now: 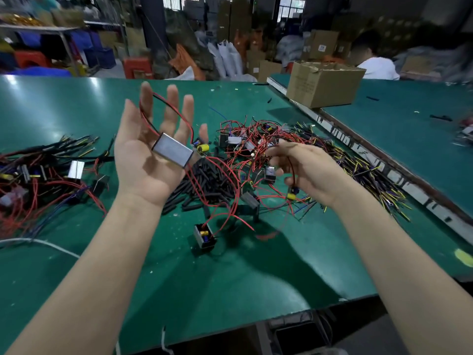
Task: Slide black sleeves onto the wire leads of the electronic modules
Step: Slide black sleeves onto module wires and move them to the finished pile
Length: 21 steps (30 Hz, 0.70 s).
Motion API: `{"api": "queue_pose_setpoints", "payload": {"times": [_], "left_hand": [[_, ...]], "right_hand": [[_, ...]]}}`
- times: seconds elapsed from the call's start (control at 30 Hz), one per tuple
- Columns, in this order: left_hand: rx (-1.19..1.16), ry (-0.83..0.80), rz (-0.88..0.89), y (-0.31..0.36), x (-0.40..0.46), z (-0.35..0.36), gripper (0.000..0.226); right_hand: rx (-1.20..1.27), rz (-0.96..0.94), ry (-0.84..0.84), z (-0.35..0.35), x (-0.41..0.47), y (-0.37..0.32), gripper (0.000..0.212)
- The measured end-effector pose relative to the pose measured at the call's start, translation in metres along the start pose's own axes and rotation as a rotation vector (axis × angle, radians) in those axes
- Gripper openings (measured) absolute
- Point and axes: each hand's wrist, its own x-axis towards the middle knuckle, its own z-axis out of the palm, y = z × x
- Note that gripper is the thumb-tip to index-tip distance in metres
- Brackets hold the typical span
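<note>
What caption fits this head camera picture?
Open left hand cradles a silver rectangular module; right hand pinches a red wire lead above the green table.

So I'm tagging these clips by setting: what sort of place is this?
Most likely a small electronics assembly workshop. A green work table holds heaps of wired modules and black sleeves, with stacked cartons and plastic crates behind.

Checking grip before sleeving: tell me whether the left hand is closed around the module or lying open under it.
Open. The left hand is palm up with fingers straight and spread; the silver module simply rests on it, its red leads looping over the fingers.
</note>
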Motion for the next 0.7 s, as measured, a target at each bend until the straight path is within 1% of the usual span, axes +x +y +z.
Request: {"api": "queue_pose_setpoints", "payload": {"times": [0.1,0.17,0.27,0.33,0.4,0.47,0.53,0.63,0.7], "left_hand": [[-0.015,-0.044,-0.019,0.0,-0.005,-0.007,0.02],[-0.1,-0.056,-0.015,0.004,-0.006,-0.013,0.02],[-0.321,-0.082,-0.033,0.017,-0.01,-0.02,0.025],[-0.452,-0.08,-0.12,0.025,-0.014,-0.025,0.033],[-0.486,-0.05,-0.184,0.03,-0.017,-0.03,0.034],[-0.451,-0.014,-0.201,0.029,-0.019,-0.033,0.035],[-0.382,0.027,-0.215,0.022,-0.018,-0.034,0.036],[-0.133,0.117,-0.261,0.001,-0.015,-0.029,0.027],[0.03,0.167,-0.342,-0.017,-0.014,-0.024,0.022]], "right_hand": [[0.034,-0.076,0.055,0.003,0.001,-0.01,0.023],[0.037,-0.1,0.133,0.0,0.003,-0.012,0.02],[0.043,-0.096,0.261,-0.012,0.005,-0.012,0.022],[0.112,-0.123,0.338,-0.021,0.006,-0.013,0.021],[0.187,-0.193,0.382,-0.028,0.006,-0.016,0.019],[0.241,-0.266,0.38,-0.032,0.004,-0.022,0.017],[0.215,-0.305,0.362,-0.035,0.001,-0.029,0.018],[0.132,-0.34,0.336,-0.036,-0.003,-0.039,0.019],[0.113,-0.368,0.317,-0.035,-0.004,-0.044,0.02]]}}
